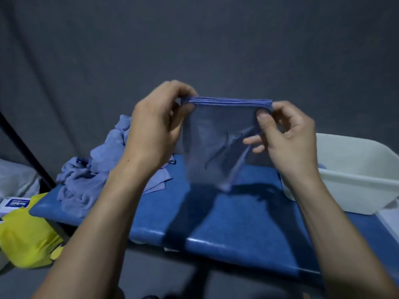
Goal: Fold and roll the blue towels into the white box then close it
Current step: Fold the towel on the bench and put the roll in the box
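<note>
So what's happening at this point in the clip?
A person holds a folded blue towel up above the blue table, left hand and right hand each pinching a top corner. A pile of unfolded blue towels lies at the table's left; the white box sits open at the right.

head cam | looks forward-down | close over blue table point(237, 223)
</note>
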The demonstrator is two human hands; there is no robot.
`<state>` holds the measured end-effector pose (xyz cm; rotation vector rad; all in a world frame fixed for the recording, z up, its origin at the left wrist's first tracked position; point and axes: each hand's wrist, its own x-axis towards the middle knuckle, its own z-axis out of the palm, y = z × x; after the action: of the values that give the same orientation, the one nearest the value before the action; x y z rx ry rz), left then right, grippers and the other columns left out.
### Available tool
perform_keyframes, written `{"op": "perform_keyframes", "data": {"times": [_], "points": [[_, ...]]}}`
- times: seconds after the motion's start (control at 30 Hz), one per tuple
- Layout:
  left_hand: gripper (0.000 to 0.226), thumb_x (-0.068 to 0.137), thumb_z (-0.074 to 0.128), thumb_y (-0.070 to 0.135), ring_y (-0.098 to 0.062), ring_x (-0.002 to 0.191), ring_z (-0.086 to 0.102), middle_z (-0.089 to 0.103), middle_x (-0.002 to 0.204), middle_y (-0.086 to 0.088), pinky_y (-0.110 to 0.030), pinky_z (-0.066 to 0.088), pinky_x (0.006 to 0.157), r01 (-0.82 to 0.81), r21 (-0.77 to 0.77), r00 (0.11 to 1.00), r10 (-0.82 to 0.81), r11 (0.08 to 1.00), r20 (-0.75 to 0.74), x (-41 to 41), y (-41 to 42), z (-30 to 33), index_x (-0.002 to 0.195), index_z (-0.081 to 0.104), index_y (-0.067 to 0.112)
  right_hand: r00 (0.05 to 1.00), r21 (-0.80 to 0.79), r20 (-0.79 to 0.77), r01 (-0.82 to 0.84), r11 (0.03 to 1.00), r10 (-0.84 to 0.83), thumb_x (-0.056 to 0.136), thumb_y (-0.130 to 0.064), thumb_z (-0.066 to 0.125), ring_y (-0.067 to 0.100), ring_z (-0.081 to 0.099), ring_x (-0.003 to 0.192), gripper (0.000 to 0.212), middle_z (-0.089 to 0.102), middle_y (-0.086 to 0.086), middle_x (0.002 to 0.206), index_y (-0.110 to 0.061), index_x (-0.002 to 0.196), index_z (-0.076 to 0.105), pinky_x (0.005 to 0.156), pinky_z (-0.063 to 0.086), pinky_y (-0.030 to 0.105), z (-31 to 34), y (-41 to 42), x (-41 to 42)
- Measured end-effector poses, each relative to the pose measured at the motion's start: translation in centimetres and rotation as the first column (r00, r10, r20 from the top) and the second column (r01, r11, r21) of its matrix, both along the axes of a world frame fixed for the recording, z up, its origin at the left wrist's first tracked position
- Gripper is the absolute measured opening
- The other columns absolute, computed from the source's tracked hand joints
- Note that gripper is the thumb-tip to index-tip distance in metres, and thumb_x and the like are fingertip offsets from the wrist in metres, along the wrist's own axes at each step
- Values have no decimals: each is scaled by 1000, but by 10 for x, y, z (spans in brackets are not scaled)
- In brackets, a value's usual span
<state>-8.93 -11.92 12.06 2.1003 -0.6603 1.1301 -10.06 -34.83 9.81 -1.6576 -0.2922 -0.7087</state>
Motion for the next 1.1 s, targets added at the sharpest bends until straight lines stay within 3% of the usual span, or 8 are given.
{"op": "perform_keyframes", "data": {"times": [0.13,0.23,0.33,0.43,0.63,0.77,0.9,1.1], "points": [[7,95,64,9,-13,75,52,60,90,5,-25,42,69,15,101,1000,-14,995,-18,13,7,-23,101,66,13,996,-55,-85,-29,998,24,99,-11,61,21,75,67,16,68,-6,85,-25,92,64,54,59,36,-23,-4,2],[1,95,65,21,-11,76,54,60,87,10,-31,45,69,116,278,968,-46,953,-245,19,21,-71,96,66,22,969,-391,-237,-36,920,-63,91,-23,66,23,71,61,6,71,-3,72,-28,90,65,60,60,45,-67,-21,6],[5,91,72,23,-3,76,63,69,87,16,-22,48,70,456,394,699,-47,798,-714,15,34,-111,89,71,27,926,-722,-361,-205,660,-107,85,-21,70,17,65,60,7,67,-6,71,-26,85,64,65,56,37,-105,-37,3],[7,92,72,16,2,76,65,73,82,17,-15,50,74,627,227,445,-104,745,-889,12,39,-127,87,74,21,868,-841,-483,-423,338,-114,82,-28,73,7,57,79,11,62,-13,91,-26,87,64,73,48,27,-121,-44,-7],[6,92,72,29,-4,88,64,69,97,14,-23,49,80,413,272,614,-45,869,-788,29,32,-156,98,73,28,853,-795,-513,-429,429,-98,81,-68,61,4,58,76,44,63,-13,79,-25,75,63,71,50,28,-124,-48,-10],[36,89,72,46,-11,106,42,50,119,13,-28,42,97,464,401,657,-3,790,-754,25,5,-175,121,62,35,873,-825,-474,-398,401,-110,88,-54,63,8,53,81,31,54,-11,85,-25,79,59,78,48,32,-140,-38,-7],[30,83,75,44,-12,98,41,49,97,16,-33,43,91,529,461,641,22,712,-767,32,-10,-174,108,63,33,802,-792,-581,-516,328,-141,83,-49,69,8,55,73,32,59,-9,76,-23,68,58,70,48,31,-139,-32,-4],[29,96,57,40,-26,114,50,54,126,5,-43,44,95,270,424,779,63,865,-624,71,-23,-180,119,60,23,874,-832,-462,-368,415,-153,86,-49,66,11,54,80,26,56,-11,85,-25,84,58,72,48,34,-137,-23,10]]}}
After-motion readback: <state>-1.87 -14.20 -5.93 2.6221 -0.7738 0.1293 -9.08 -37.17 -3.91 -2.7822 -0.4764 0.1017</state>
